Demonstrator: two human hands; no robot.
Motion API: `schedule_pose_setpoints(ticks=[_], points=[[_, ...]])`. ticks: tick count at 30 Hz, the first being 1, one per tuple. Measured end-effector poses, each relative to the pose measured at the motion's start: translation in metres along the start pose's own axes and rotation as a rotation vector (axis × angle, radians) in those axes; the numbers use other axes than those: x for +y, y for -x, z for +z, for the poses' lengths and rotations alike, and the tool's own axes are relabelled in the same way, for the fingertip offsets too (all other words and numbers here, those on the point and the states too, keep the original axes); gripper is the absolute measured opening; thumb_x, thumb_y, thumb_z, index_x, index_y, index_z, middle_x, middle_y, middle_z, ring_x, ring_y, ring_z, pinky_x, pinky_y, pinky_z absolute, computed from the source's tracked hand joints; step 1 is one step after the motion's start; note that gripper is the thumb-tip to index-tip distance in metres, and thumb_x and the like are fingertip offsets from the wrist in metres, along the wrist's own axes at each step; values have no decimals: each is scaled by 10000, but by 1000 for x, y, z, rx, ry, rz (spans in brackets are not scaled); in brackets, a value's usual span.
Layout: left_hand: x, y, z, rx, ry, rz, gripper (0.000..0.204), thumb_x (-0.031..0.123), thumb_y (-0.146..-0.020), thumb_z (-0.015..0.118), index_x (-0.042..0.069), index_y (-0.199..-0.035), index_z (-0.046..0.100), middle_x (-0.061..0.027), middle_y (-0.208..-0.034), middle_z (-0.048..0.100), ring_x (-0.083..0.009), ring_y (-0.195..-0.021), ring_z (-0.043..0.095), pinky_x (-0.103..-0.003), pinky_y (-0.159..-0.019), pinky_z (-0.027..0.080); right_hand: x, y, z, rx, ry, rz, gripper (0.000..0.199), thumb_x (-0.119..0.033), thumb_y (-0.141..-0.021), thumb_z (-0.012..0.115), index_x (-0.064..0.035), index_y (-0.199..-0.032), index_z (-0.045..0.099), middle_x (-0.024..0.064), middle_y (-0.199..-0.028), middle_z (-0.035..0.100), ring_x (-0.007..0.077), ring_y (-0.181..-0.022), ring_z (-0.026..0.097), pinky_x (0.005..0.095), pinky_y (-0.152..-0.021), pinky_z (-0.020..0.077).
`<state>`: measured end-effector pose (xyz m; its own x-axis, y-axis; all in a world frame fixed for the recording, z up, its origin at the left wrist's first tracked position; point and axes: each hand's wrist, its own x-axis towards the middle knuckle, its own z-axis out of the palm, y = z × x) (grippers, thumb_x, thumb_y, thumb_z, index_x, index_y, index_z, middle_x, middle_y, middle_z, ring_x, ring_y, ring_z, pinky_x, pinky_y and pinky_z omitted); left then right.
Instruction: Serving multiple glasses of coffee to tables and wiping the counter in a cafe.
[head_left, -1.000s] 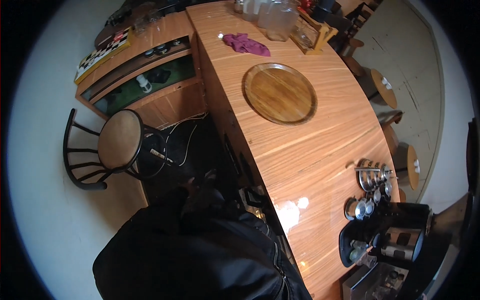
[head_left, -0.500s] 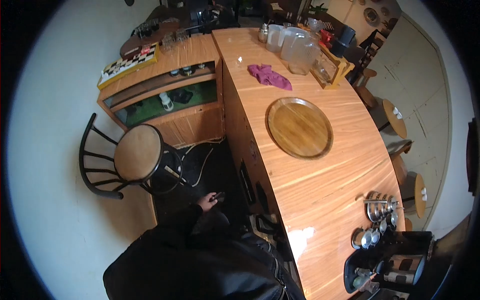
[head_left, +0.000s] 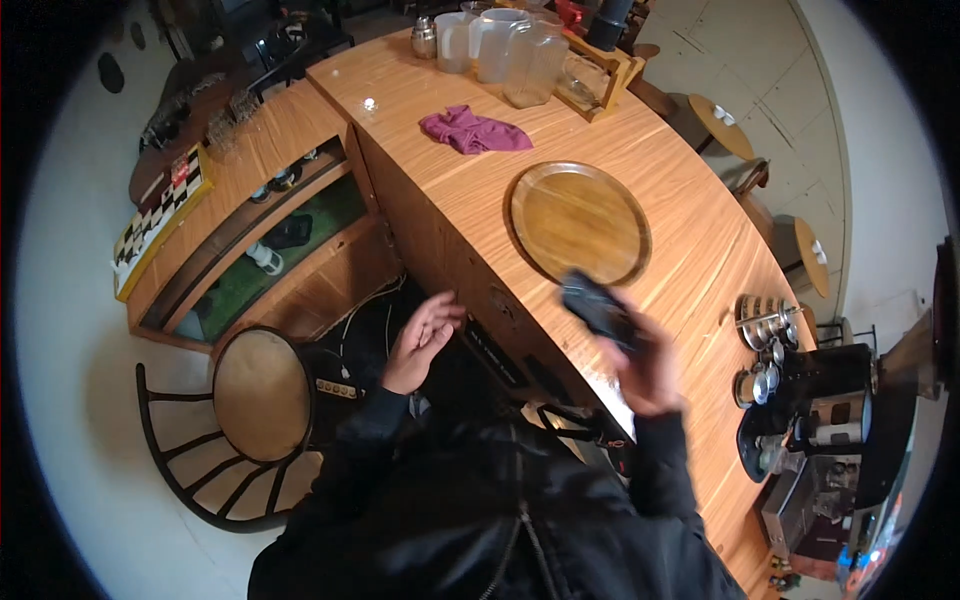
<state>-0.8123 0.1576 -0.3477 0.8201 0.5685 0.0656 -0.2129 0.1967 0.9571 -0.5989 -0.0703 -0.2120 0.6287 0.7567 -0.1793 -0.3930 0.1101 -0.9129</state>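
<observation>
The right hand (head_left: 650, 370) is raised over the near edge of the wooden counter (head_left: 690, 250), its fingers wrapped around a small dark object (head_left: 598, 308). The object is flat, roughly rectangular and black with a dull sheen; it is blurred, so what kind of thing it is cannot be told. It sticks up out of the fist, just beside the near rim of the round wooden tray (head_left: 580, 222) lying on the counter. The left hand (head_left: 422, 340) is empty, palm up with the fingers loosely curled, held in the air beside the counter's side wall, above a dark floor area near a round-seated chair (head_left: 262, 392). Farther along the counter lies a crumpled magenta cloth (head_left: 472, 131), and beyond it stand clear jugs (head_left: 515, 52)
</observation>
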Motion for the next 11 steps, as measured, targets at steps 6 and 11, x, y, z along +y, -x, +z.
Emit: schedule_pose_setpoints(ticks=[6,11], points=[[82,-18,-49,-36,161,115,589,214,-1014,587,38,-1515,330,-133,-1445,489,-184,-1254,528,-329,-1081,393,81,-85,129,-202,-709,635,434,-221,-1048,434,43,-1392,424,286,-1330,532,458,-1203,569,366,-885,622],[68,-15,-117,114,215,-51,540,214,-1032,554,73,-1512,352,-137,-1486,464,-186,-1297,507,-334,-1099,383,122,-119,176,-328,-664,752,492,-257,-1051,444,55,-1425,378,290,-1386,484,434,-1242,547,386,-907,613]])
